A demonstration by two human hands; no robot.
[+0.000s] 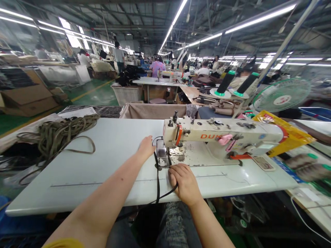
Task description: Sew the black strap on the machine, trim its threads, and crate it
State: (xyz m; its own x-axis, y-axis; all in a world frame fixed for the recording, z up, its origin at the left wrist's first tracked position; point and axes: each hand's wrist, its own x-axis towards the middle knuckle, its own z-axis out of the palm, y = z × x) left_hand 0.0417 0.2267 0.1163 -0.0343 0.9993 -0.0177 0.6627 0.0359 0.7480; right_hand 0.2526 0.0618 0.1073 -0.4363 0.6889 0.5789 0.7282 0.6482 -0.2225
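Observation:
A white sewing machine (191,132) stands on the pale table, its needle area over a worn metal plate (162,151). Left of the needle, my left hand (147,147) is closed around part of a black strap (157,179), which hangs from it over the table's front edge. My right hand (182,179) rests in front of the machine with its fingers curled on another run of black strap leading up toward the presser foot. That run loops out below the hand and crosses the first one near the edge. The fingertips of my left hand are partly hidden.
A heap of olive-brown strap (69,129) lies on the table's left side. Two black thread cones (224,83) stand behind the machine, near a green fan (281,94) and a yellow bag (287,132). Beyond the table's far edge sits a fabric-lined bin (155,111). Several people work farther off.

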